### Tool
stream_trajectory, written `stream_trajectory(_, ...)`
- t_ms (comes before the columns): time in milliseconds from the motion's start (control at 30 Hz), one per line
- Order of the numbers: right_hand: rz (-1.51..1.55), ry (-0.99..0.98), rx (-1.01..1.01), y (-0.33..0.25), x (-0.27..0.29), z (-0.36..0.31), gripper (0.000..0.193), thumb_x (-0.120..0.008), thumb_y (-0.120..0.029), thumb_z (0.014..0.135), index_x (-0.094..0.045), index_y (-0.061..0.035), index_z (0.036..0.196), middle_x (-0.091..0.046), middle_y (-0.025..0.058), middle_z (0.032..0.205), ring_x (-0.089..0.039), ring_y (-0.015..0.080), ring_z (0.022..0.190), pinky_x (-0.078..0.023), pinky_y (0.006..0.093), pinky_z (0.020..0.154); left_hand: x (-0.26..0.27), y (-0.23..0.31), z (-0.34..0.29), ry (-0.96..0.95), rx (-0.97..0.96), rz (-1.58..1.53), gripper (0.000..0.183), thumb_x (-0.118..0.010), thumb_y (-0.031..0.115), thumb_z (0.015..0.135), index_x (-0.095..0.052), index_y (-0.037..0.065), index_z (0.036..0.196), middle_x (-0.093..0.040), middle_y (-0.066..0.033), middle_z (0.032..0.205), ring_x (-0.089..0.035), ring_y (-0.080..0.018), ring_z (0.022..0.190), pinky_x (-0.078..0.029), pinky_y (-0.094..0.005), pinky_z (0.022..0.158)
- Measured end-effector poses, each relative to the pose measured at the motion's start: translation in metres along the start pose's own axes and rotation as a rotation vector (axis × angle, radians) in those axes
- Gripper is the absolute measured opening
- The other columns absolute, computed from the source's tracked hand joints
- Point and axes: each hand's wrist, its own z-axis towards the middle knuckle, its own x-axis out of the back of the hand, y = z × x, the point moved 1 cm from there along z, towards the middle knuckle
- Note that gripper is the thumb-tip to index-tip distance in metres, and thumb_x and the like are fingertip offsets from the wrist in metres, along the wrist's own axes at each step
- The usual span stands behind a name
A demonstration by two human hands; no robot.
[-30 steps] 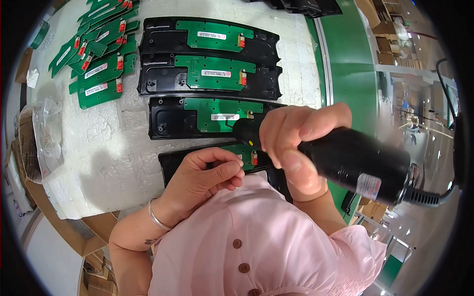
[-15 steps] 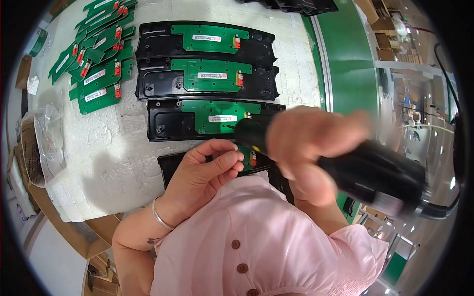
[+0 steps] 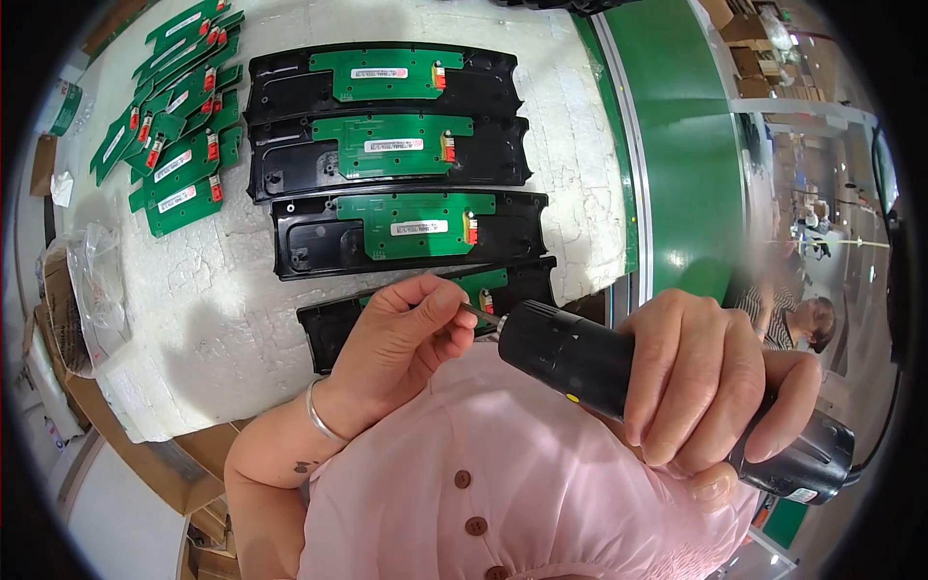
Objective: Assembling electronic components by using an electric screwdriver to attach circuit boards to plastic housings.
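My right hand (image 3: 704, 382) is wrapped round a black electric screwdriver (image 3: 570, 353), which lies slantwise over my lap with its cord at the lower right. Its thin metal bit (image 3: 480, 313) points left and reaches the fingertips of my left hand (image 3: 411, 324). Thumb and fingers of that hand are pinched together; anything small between them is hidden. Beneath them sits the nearest black plastic panel (image 3: 333, 333), partly covered, with a green circuit board (image 3: 471, 282) on it. Just beyond lies another black panel (image 3: 324, 253) bearing a green board (image 3: 377, 242) with a white label and a red-and-white connector.
Two more black panels with boards (image 3: 329, 85) (image 3: 353, 159) lie in a row farther off. Several loose green boards (image 3: 179, 164) are heaped at the left of the white foam-like surface (image 3: 213, 319). A clear plastic bag (image 3: 97, 290) hangs by its left edge. Someone in stripes (image 3: 773, 314) is at far right.
The screwdriver has come back from the third panel's board toward me, and its bit now meets my left fingertips. My left hand stays pinched in nearly the same place. The view has shifted slightly.
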Motion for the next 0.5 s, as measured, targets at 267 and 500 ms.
stream_trajectory(267,-0.208,0.23,-0.237,0.028,0.023,-0.027,0.033,-0.055,0.005,0.074,-0.034,-0.007,0.096,-0.047,0.0074,0.065,-0.046,0.0154,0.052,-0.041,0.0283,0.051,-0.025,-0.001,-0.001,0.196,0.155,-0.074,0.034,-0.048,0.021,0.09,-0.048,-0.003,0.114,-0.055,-0.0139,0.109,-0.053,-0.0199,0.104,-0.045,-0.0277,0.088)
stream_trajectory(500,-0.363,0.329,-0.288,0.043,0.02,-0.029,0.027,-0.054,-0.007,0.074,-0.038,-0.0098,0.096,-0.042,0.0001,0.056,-0.04,0.0105,0.044,-0.036,0.0268,0.049,-0.01,0.003,-0.006,0.159,0.06,0.258,0.024,-0.048,0.013,0.09,-0.053,-0.001,0.109,-0.061,-0.0132,0.099,-0.061,-0.0209,0.09,-0.05,-0.0258,0.079)
